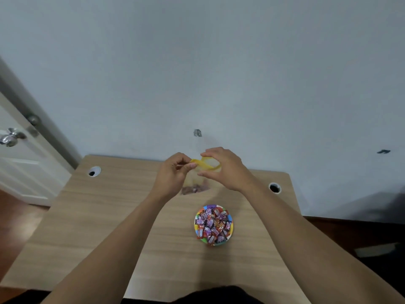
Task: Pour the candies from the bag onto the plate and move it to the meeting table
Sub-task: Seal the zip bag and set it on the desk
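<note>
A clear plastic bag [198,183] with a yellow zip strip along its top hangs upright above the far middle of the wooden table [87,227]. A few purple candies lie at its bottom. My left hand [175,172] pinches the left end of the yellow strip. My right hand [223,167] grips the strip's right side, and the bag's mouth is spread between the two hands. Nearer to me, a small colourful plate [230,224] rests on the table, heaped with wrapped candies [212,224] in purple, red and orange.
The table stands against a pale wall and has two round cable holes, one at the far left [94,171] and one at the far right [274,188]. A white door with metal knobs [12,137] is at the left. Dark floor lies to the right of the table.
</note>
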